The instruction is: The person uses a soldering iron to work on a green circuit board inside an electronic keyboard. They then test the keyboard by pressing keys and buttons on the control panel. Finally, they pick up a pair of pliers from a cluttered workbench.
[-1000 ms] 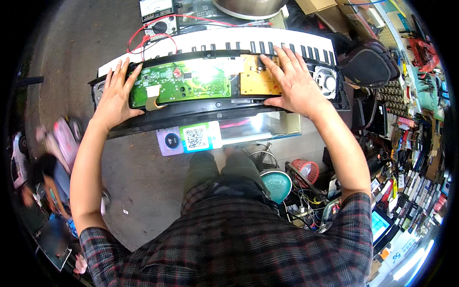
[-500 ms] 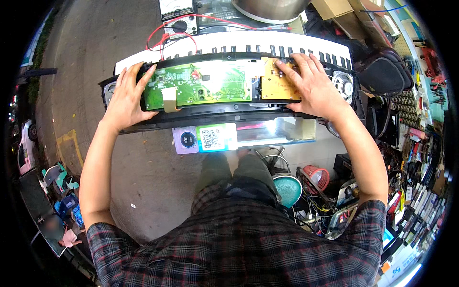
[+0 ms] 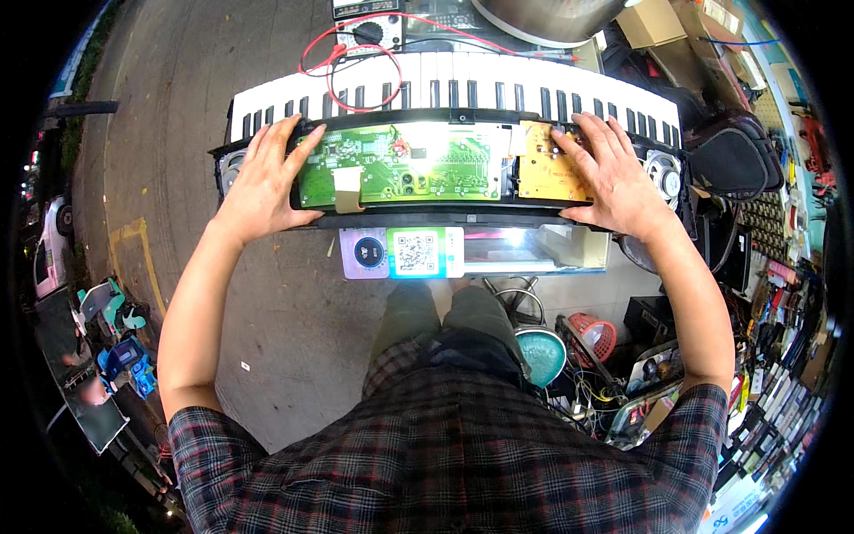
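Note:
Between my hands lies the long black panel [image 3: 427,218] of an electronic keyboard, its inner side facing up. It carries a green circuit board [image 3: 463,173], a smaller yellow-brown board [image 3: 536,169] and a round speaker [image 3: 663,173] near the right end. My left hand [image 3: 267,182] grips the panel left of the green board, thumb on the near edge and fingers on the far one. My right hand [image 3: 623,187] clasps it by the yellow-brown board the same way. Beyond the panel stretches the row of white and black keys [image 3: 525,76].
An analog multimeter [image 3: 366,36] stands behind the keys, its red test lead [image 3: 307,67] looping over them. A large metal pot [image 3: 551,20] sits at the back. Below the panel are a printed card [image 3: 415,254], a teal-topped stool [image 3: 540,358] and a red basket [image 3: 594,338].
The panel has shifted nearer to me relative to the keys, baring more of their length. Both hands keep their hold on it. The whole view has swung slightly.

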The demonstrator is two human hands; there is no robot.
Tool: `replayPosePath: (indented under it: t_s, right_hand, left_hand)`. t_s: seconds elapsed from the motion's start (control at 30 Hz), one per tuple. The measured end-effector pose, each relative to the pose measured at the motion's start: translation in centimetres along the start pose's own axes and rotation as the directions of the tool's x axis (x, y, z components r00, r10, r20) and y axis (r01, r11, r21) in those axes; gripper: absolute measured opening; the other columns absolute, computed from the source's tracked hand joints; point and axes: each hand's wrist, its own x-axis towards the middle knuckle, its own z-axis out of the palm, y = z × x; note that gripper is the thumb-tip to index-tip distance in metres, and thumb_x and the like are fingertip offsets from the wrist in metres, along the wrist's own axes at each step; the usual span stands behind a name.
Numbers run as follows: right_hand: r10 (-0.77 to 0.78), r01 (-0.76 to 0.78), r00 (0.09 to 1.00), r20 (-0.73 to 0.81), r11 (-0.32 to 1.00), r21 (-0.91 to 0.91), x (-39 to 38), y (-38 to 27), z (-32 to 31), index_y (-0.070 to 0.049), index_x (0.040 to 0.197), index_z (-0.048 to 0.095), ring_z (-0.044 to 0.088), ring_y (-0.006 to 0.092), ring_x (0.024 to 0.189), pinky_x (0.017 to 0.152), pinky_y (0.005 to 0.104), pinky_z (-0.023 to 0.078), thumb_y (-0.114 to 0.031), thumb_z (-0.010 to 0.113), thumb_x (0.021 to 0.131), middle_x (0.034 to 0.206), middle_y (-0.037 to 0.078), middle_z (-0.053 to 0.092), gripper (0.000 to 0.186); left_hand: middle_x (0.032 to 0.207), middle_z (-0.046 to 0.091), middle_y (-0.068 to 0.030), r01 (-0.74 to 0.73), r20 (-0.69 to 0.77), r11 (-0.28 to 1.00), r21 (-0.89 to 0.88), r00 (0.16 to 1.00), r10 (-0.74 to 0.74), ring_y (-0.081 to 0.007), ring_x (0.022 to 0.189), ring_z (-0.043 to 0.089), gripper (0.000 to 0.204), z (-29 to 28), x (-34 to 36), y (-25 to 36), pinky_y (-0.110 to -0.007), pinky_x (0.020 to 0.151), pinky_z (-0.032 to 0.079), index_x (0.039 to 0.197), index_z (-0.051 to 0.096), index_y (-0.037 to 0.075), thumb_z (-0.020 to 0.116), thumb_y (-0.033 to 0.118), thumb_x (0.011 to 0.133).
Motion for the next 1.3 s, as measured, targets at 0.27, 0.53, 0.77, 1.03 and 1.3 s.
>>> replayPosePath:
  t_s: [0.27,0.53,0.77,1.03,1.3]
  right_hand:
    - [-0.053,0.052,0.999,0.006,0.998,0.031,-0.2,1.2,0.3,-0.015,0.167,0.039,0.035,0.0447,0.157,0.132,0.0611,0.022,-0.064,0.086,0.076,0.166,0.024,0.038,0.114]
    - [-0.044,0.046,0.999,-0.026,0.997,0.059,-0.6,1.3,0.4,-0.01,0.164,0.043,0.036,0.0458,0.157,0.132,0.0624,0.022,-0.064,0.084,0.08,0.165,0.025,0.04,0.107]
    - [-0.005,0.02,0.982,-0.186,0.997,0.078,-1.7,-2.7,-0.2,-0.012,0.158,0.05,0.043,0.0438,0.152,0.128,0.0624,0.03,-0.052,0.084,0.085,0.159,0.023,0.047,0.09]
    - [-0.133,0.209,0.978,-0.163,0.714,0.668,-6.7,-17.6,8.0,-0.008,0.122,0.07,0.064,0.031,0.125,0.107,0.0463,0.052,-0.032,0.083,0.092,0.124,0.01,0.066,0.041]
    - [0.137,-0.062,0.941,-0.309,0.969,0.24,6.8,-5.0,-0.5,-0.004,0.135,0.067,0.052,0.0436,0.14,0.117,0.0557,0.042,-0.032,0.069,0.1,0.142,0.023,0.059,0.045]
  left_hand:
    - [0.169,0.034,-0.0251,0.02,0.063,1.0,-0.018,0.998,-0.019,-0.0448,0.157,0.036,0.128,-0.3,0.2,-0.3,-0.057,0.133,0.029,0.168,0.036,0.013,0.101,0.031,0.06]
    - [0.171,0.036,-0.0218,0.015,0.018,0.998,-0.054,1.0,-0.014,-0.0436,0.156,0.038,0.126,-0.5,-0.2,-0.7,-0.057,0.132,0.029,0.168,0.037,0.012,0.101,0.032,0.061]
    - [0.169,0.04,-0.0229,0.066,-0.189,0.997,-0.05,0.979,-0.075,-0.0442,0.155,0.041,0.107,1.1,-1.8,0.4,-0.055,0.127,0.035,0.166,0.039,0.007,0.093,0.03,0.078]
    - [0.105,0.067,-0.0126,-0.08,-0.171,0.891,-0.446,0.985,0.003,-0.0324,0.101,0.066,0.04,9.9,-9.2,12.4,-0.047,0.087,0.05,0.126,0.071,0.006,0.076,0.007,0.086]
    - [0.087,0.063,-0.0086,-0.056,-0.282,0.819,-0.571,0.95,-0.132,-0.0297,0.081,0.062,0.034,14.5,-5.4,16.6,-0.043,0.074,0.048,0.118,0.073,0.007,0.083,0.01,0.085]
